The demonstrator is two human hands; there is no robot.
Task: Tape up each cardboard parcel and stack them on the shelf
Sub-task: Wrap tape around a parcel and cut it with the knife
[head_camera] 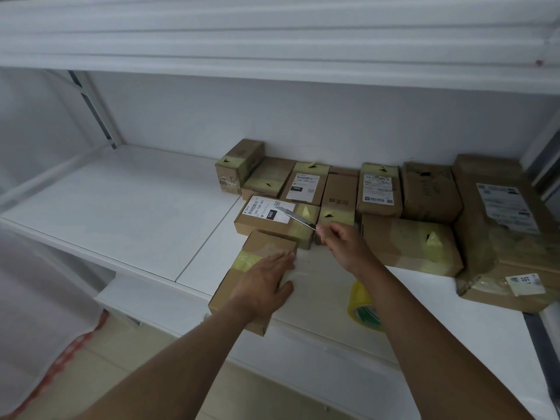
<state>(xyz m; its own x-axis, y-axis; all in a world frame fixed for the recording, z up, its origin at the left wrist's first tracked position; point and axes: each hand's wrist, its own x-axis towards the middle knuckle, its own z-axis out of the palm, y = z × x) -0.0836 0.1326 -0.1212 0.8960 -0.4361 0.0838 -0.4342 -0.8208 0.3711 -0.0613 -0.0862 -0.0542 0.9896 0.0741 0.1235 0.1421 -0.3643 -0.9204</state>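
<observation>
A brown cardboard parcel (239, 280) lies at the front edge of the white shelf (136, 207), with a band of yellowish tape across its top. My left hand (263, 283) presses flat on that parcel, fingers straight over the tape. My right hand (345, 241) hovers just right of the parcel's far end and grips a slim knife (295, 218), whose blade points up and left over a labelled parcel (272, 219). A roll of yellow tape (363, 307) stands on the shelf under my right forearm, partly hidden.
Several taped parcels lie in rows at the back right of the shelf, among them a small upright box (238, 165) and a large wrapped parcel (503, 225) at far right. A higher shelf board (272, 34) overhangs. The shelf's left half is bare.
</observation>
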